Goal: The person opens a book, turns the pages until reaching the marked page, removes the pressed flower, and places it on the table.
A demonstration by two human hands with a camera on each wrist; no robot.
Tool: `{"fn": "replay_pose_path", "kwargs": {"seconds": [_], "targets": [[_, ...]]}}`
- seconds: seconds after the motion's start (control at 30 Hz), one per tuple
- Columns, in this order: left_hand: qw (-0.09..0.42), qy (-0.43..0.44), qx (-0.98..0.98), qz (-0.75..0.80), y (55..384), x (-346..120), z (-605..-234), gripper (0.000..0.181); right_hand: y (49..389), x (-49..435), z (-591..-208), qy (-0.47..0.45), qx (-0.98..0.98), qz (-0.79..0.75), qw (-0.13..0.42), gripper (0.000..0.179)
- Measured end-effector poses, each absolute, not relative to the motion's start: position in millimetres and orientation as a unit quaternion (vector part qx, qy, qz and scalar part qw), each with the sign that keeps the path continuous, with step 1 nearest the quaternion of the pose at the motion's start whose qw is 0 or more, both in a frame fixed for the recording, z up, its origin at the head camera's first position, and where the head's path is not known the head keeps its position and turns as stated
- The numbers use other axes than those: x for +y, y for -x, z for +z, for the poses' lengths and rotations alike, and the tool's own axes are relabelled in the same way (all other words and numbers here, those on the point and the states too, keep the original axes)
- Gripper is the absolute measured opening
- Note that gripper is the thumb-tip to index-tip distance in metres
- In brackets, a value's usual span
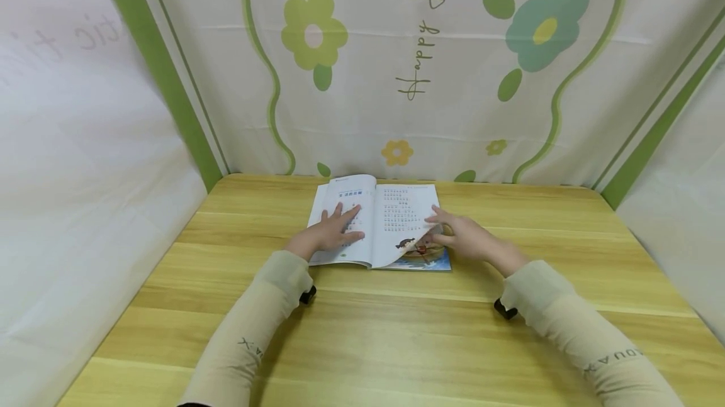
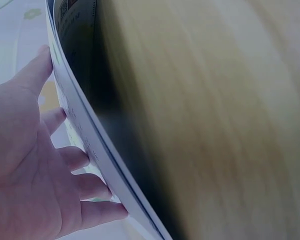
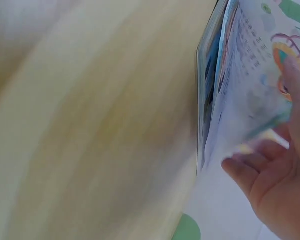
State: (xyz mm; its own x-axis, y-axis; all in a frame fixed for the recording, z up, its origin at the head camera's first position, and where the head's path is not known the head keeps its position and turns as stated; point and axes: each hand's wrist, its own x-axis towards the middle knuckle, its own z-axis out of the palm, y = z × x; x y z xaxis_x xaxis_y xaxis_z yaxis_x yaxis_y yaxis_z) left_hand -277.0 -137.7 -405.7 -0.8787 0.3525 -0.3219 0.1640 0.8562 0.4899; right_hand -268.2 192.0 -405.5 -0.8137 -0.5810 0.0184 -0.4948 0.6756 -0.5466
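Observation:
An open book (image 1: 358, 256) with printed text lies near the far edge of the table. My left hand (image 1: 328, 232) rests on its left page with fingers spread, and in the left wrist view the fingertips (image 2: 119, 210) touch the paper. At the right side, my right hand (image 1: 469, 237) holds the edge of a page (image 1: 399, 206) between thumb and fingers. That page's lower corner is curled up, uncovering a colourful picture (image 1: 433, 260) beneath. In the right wrist view the thumb lies on the lifted page (image 3: 247, 80) and the other fingers are partly behind it.
The wooden table (image 1: 396, 344) extends toward me and to both sides. A white curtain with flowers (image 1: 351, 117) stands right behind the book, and white side curtains (image 1: 85, 161) flank the table. Dark wrist devices (image 1: 505, 309) sit under both sleeves.

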Motion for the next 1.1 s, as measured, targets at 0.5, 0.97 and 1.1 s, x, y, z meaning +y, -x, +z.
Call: {"fn": "replay_pose_path", "kwargs": {"seconds": [0.5,0.97,1.1], "targets": [[0.204,-0.136,0.942,0.228,277.5,-137.4,-405.2,0.075,265.2,162.0,-403.6,0.232,0.772,-0.576,0.132,0.084],[0.186,-0.172,0.931,0.264,278.3,-143.8,-407.2,0.071,257.0,119.0,-404.9,0.277,0.757,-0.567,0.172,0.078],[0.176,-0.171,0.927,0.283,280.6,-147.1,-406.9,0.061,254.9,108.9,-406.3,0.3,0.77,-0.538,0.167,0.071]]}}
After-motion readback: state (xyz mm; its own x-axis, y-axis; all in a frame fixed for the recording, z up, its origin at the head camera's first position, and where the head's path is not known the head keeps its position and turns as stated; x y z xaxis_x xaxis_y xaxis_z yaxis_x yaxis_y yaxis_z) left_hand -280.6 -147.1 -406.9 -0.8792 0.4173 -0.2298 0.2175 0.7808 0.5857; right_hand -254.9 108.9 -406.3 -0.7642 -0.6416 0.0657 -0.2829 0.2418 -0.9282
